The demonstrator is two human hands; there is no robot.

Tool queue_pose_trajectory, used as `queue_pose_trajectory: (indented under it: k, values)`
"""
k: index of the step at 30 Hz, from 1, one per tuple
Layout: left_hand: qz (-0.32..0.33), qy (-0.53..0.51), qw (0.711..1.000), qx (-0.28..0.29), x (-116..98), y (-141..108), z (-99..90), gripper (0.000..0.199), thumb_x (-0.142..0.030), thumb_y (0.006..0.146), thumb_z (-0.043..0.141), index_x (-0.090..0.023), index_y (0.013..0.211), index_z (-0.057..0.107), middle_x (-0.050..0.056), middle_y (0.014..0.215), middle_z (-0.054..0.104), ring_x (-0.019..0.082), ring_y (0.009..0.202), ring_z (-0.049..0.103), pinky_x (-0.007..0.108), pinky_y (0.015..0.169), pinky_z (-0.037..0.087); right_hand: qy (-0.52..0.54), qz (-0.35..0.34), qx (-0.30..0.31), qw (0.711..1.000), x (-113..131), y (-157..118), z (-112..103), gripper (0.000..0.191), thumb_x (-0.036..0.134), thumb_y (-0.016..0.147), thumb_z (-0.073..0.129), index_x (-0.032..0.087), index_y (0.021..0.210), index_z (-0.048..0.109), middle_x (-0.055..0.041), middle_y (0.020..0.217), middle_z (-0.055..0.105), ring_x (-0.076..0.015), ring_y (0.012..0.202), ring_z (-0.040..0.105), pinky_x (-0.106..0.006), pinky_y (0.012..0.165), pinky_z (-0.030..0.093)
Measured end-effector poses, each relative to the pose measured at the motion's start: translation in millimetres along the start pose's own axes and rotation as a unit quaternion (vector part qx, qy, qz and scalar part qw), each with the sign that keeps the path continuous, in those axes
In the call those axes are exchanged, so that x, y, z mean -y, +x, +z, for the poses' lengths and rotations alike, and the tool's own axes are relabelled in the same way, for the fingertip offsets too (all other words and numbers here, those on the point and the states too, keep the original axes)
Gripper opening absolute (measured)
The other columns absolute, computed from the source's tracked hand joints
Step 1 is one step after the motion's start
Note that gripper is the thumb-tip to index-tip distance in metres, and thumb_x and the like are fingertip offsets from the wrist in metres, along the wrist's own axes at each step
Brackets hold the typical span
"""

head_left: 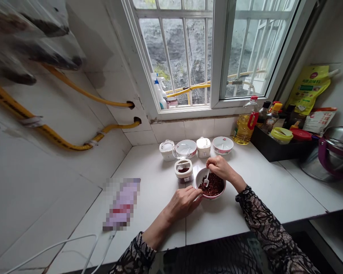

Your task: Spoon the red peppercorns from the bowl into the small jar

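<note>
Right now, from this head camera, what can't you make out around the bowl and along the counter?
Head view only:
The spoon has its upper handle hidden by the right hand.
Anything in the left hand would be hidden by its fingers.
The packet is blurred by pixelation, so its print is unreadable.
The yellow pouch has print too small to read.
The pot is cut off by the right edge.
</note>
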State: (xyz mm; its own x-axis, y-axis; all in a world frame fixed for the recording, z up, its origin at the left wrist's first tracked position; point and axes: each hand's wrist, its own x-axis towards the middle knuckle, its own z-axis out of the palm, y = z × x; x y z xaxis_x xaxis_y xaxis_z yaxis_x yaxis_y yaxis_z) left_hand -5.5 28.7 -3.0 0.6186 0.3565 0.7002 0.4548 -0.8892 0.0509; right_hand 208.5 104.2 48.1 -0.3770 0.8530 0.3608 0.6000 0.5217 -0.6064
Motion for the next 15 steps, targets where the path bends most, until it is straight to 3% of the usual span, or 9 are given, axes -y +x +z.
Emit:
queue_pose_trajectory:
  k: [9,15]
  values:
    - [0.000,0.003,1.000,0.006,0.9,-1.0,0.5,0.011,-0.019,0.099,0.047,-0.016,0.099,0.058,0.002,0.069,0.065,0.014,0.058,0.059,0.024,0.052,0.045,0.110,0.048,0.003,0.993,3.6,-1.3,-1.2,0.020,0.011,0.072,0.047,0.018,0.062,0.063,0.0044,0.048,0.056,-0.0105,0.049,0.049,-0.021,0.053,0.039]
    - [0.007,0.006,1.000,0.001,0.2,1.6,-1.4,0.012,-0.020,0.100,0.047,-0.016,0.097,0.057,0.002,0.069,0.065,0.014,0.058,0.059,0.024,0.051,0.044,0.243,0.122,-0.030,0.962,3.7,1.9,1.1,0.016,0.015,0.069,0.048,0.018,0.067,0.064,0.0033,0.050,0.060,-0.0109,0.047,0.053,-0.021,0.051,0.043]
